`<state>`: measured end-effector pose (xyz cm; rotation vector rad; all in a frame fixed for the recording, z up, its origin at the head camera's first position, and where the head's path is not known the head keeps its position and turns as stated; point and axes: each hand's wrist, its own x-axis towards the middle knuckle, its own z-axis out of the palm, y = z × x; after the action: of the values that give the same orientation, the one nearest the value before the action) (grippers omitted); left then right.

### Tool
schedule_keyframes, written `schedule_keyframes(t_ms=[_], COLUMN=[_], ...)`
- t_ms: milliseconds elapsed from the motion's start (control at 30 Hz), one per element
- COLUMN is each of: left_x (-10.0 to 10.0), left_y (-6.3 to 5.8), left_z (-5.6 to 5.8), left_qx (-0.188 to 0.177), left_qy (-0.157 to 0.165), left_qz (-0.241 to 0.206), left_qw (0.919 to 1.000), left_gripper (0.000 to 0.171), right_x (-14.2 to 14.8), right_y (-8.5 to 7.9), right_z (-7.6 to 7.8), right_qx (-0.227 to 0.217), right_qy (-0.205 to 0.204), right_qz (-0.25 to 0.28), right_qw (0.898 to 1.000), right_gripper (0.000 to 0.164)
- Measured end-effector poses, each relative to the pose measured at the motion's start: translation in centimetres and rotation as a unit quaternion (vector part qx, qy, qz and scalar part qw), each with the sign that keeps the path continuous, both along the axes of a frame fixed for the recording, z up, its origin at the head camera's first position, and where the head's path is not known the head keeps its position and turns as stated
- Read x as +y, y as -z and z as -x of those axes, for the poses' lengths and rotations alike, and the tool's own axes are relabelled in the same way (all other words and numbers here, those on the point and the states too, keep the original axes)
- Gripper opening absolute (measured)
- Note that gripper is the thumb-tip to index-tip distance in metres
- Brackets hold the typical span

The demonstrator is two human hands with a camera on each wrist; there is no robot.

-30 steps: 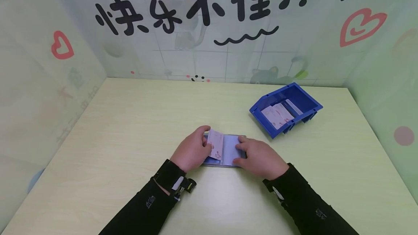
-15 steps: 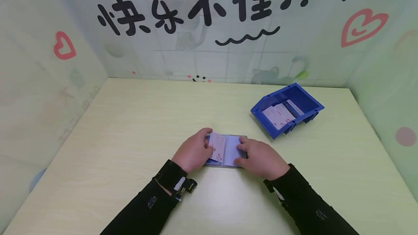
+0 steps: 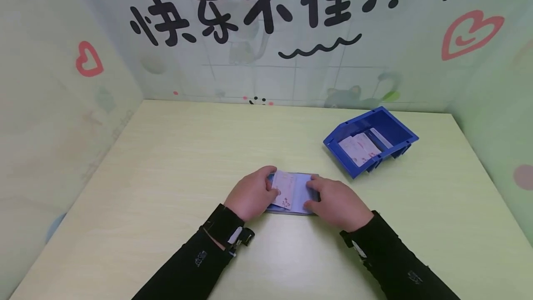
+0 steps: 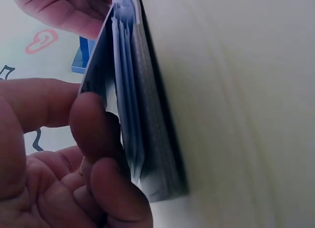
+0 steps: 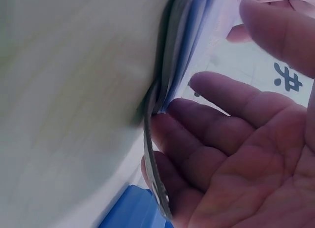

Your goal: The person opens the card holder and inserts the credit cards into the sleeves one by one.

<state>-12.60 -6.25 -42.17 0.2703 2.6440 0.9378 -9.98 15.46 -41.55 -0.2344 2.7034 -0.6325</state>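
Note:
A card holder [image 3: 300, 200] with clear bluish pages lies opened on the table in front of me. My left hand [image 3: 252, 193] pinches a pale pink card [image 3: 285, 189] with a small floral print by its left edge, over the holder's left half. In the left wrist view the card [image 4: 100, 58] stands at a slant beside the stacked pages [image 4: 129, 100]. My right hand [image 3: 339, 203] rests at the holder's right side, fingertips on the page. The right wrist view shows its fingers [image 5: 211, 124] loosely bent against the pages and a grey cover edge [image 5: 156, 174], thumb apart.
A blue plastic bin [image 3: 393, 128] stands at the back right, holding more pink cards [image 3: 360, 148] and a dark blue item. The light wooden table [image 3: 187, 142] meets printed wall sheets [image 3: 258, 78] at the back and both sides.
The card in my left hand has moved slightly right and lies lower and flatter over the page. My right hand keeps its place at the holder. The head view has shifted a little.

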Motion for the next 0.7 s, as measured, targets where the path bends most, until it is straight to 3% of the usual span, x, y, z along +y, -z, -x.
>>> schedule_keyframes(t_ms=[367,700], left_x=[0.6,1.1], left_y=[-0.2,-0.1], left_z=[-0.4,-0.5], left_qx=[0.032,0.031], left_qy=[0.022,0.036], left_qz=[0.018,0.024], left_qw=[0.9991,0.9986], left_gripper=[0.057,0.054], right_x=[-0.2,-0.2], right_y=[-0.1,0.0], right_z=[0.0,0.0], right_qx=[0.0,0.012], right_qy=[0.015,0.01], right_qz=[-0.012,-0.013], right_qw=[1.0,1.0], right_gripper=[0.066,0.066])
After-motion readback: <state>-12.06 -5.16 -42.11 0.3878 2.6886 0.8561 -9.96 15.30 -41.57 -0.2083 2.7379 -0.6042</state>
